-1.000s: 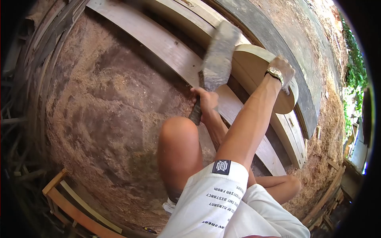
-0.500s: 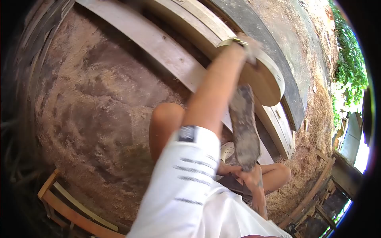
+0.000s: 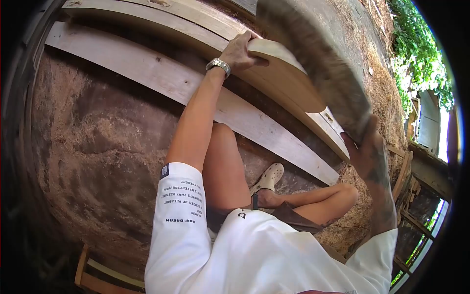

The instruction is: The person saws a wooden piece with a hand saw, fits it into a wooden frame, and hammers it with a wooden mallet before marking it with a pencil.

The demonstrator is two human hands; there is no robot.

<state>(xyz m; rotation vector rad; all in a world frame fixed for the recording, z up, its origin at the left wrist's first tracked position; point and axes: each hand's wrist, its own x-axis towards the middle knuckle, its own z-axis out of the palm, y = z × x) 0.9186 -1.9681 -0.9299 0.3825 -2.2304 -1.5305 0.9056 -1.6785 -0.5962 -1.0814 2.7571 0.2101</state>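
Note:
My left hand, with a metal watch on its wrist, grips the edge of a pale curved wooden board. The fingers go over the top edge and the thumb lies against the board's side. At the right, my right hand is closed on the lower end of a dark, rough wooden piece. This piece is raised and motion-blurred, and it slants up to the left beyond the pale board's rounded end. Whether the two pieces touch is unclear.
A long pale plank lies nearer my legs, beside the stacked boards. Brown ground with wood dust surrounds them. My foot in a beige clog is near the plank. A wooden frame stands lower left, and green foliage is upper right.
My left hand has moved left along the boards and now grips the pale one. My right hand has moved up and right, lifting the dark wooden piece from beside my legs.

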